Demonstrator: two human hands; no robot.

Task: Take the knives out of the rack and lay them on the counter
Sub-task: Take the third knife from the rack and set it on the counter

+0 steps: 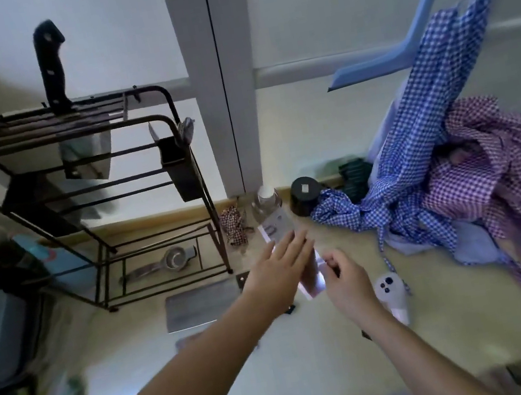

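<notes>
The left hand (pixel 279 265) covers most of a shiny cleaver (pixel 312 280) on the tabletop (pixel 316 361), so its handle is hidden; motion blur softens both hands. The wire rack (pixel 87 193) holds one black-handled knife (pixel 53 66) upright in its top slots, blade hanging below. A strainer (pixel 172 258) lies on the rack's base. A second cleaver (pixel 201 303) lies flat just in front of the rack. The left hand is spread flat, fingers open; the right hand (pixel 347 281) pinches the shiny cleaver's edge.
</notes>
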